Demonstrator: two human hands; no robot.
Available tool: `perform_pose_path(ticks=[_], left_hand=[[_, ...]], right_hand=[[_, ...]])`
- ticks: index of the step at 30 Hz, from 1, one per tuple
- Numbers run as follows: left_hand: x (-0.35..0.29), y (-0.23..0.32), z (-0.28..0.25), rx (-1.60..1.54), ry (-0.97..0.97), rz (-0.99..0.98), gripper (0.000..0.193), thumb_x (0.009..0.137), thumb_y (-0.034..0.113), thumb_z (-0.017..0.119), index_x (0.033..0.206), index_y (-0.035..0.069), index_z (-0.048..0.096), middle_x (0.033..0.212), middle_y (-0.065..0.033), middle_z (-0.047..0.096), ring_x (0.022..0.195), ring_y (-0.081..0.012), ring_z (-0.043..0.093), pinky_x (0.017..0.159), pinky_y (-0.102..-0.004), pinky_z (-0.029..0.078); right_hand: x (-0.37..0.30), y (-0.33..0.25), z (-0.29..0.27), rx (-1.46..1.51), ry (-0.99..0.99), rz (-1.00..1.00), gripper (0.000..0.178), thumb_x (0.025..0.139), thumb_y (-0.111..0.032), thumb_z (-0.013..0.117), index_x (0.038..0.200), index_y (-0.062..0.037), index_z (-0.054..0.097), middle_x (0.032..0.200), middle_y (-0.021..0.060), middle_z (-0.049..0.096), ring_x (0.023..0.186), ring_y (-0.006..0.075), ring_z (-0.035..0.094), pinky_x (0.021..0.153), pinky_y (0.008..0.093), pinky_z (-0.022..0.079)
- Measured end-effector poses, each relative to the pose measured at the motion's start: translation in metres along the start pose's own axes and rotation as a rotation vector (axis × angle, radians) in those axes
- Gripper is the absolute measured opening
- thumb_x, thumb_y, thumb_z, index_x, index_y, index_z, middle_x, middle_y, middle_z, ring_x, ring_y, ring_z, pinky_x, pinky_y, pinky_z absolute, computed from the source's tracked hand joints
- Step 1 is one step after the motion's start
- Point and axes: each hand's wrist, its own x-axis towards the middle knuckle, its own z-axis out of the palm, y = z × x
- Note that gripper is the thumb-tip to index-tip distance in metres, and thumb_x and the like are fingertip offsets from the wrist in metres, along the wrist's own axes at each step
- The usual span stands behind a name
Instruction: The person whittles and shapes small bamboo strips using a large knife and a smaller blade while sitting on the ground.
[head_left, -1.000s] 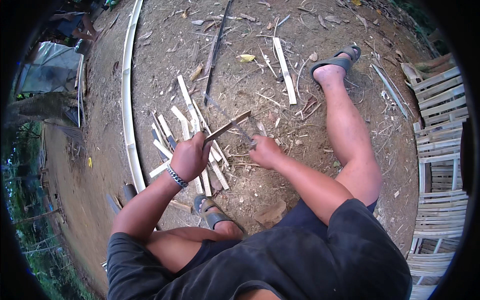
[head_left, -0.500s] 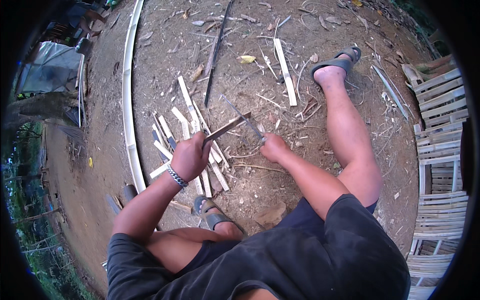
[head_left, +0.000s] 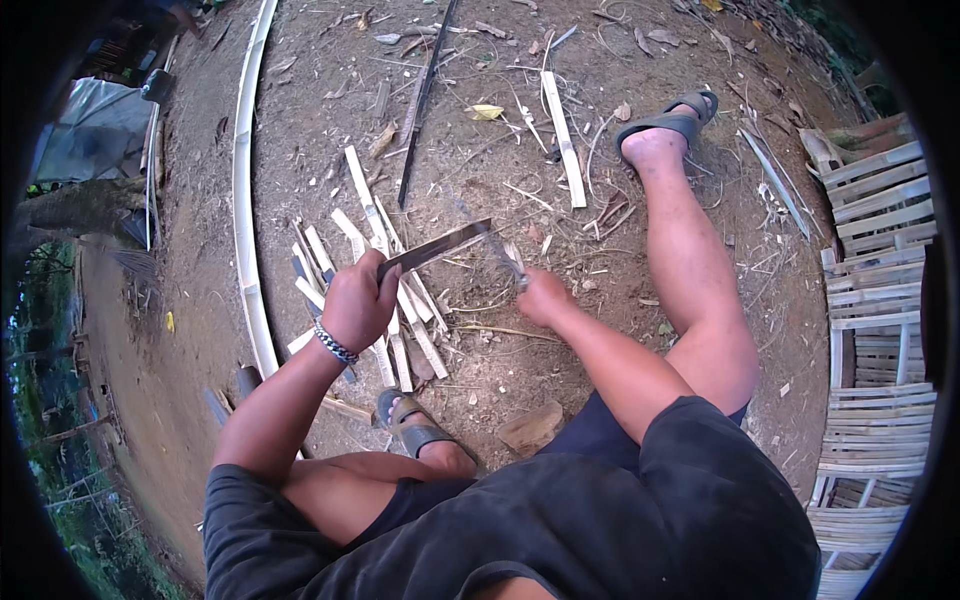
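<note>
My left hand (head_left: 362,303), a chain bracelet at its wrist, is closed round one end of a flat dark-brown strip (head_left: 435,247) that looks like split bamboo. The strip slants up to the right, toward the other hand. In my right hand (head_left: 545,298) is a knife (head_left: 504,254); its long thin blade is smeared by motion and crosses the strip's far end. A pale curl of shaving shows near the knife's base. Below and behind the left hand lies a loose pile of pale split strips (head_left: 426,342) on the ground.
A long bamboo length (head_left: 246,200) runs along the left. Farther out lie a dark thin strip (head_left: 425,105) and a pale strip (head_left: 565,140). My sandalled feet flank the work. A stone (head_left: 532,428) sits near my lap; a slatted bamboo structure (head_left: 880,270) stands at right.
The knife blade has swung to cross the strip's end and is now blurred, with a pale shaving beside it. My left hand and strip have shifted slightly left; the whole view has shifted slightly.
</note>
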Motion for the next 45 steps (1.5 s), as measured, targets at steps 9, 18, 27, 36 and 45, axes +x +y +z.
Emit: perform_pose_path(ticks=[9,18,27,36,45], left_hand=[[0.0,-0.017,0.007,-0.762,0.04,-0.496,0.022,0.104,0.019,0.053,0.115,0.0,0.054,0.064,-0.0032,0.057,0.049,-0.0121,0.054,0.046,-0.0274,0.045],[-0.014,-0.023,0.009,-0.83,-0.059,-0.537,0.018,0.101,0.01,0.057,0.112,-0.001,0.048,0.078,-0.0096,0.065,0.058,-0.0147,0.067,0.048,-0.0266,0.056],[-0.012,-0.01,-0.018,-0.943,-0.351,-0.606,0.042,0.099,0.005,0.053,0.139,-0.003,0.041,0.084,-0.0132,0.072,0.066,-0.0174,0.07,0.062,-0.0266,0.058],[-0.021,0.012,-0.027,0.252,-0.211,0.255,0.034,0.097,0.03,0.068,0.115,0.001,0.063,0.084,-0.0133,0.073,0.072,-0.0269,0.072,0.07,-0.0386,0.057],[-0.011,0.008,-0.009,0.405,-0.094,0.399,0.017,0.098,0.022,0.061,0.096,0.005,0.063,0.073,-0.0126,0.065,0.071,-0.032,0.067,0.07,-0.0423,0.054]], right_hand=[[0.047,0.037,0.035,0.153,0.065,-0.02,0.028,0.085,-0.024,0.066,0.104,-0.0027,0.069,0.098,0.021,0.073,0.091,0.0369,0.071,0.081,0.0443,0.056],[-0.005,-0.039,0.018,0.324,0.084,-0.143,0.034,0.087,-0.022,0.067,0.113,-0.0008,0.065,0.103,0.0195,0.072,0.094,0.034,0.07,0.085,0.0433,0.054],[-0.012,-0.039,0.031,0.228,0.056,-0.16,0.042,0.086,-0.024,0.067,0.123,-0.0019,0.064,0.106,0.0206,0.072,0.1,0.0354,0.07,0.089,0.0446,0.054],[-0.009,-0.039,0.028,0.285,0.013,-0.079,0.045,0.085,-0.021,0.068,0.126,-0.0023,0.063,0.107,0.0206,0.072,0.098,0.0341,0.071,0.088,0.0421,0.055],[-0.003,-0.035,0.022,0.265,0.084,-0.163,0.048,0.084,-0.021,0.068,0.128,-0.0025,0.062,0.107,0.0201,0.072,0.098,0.0345,0.071,0.089,0.0414,0.055]])
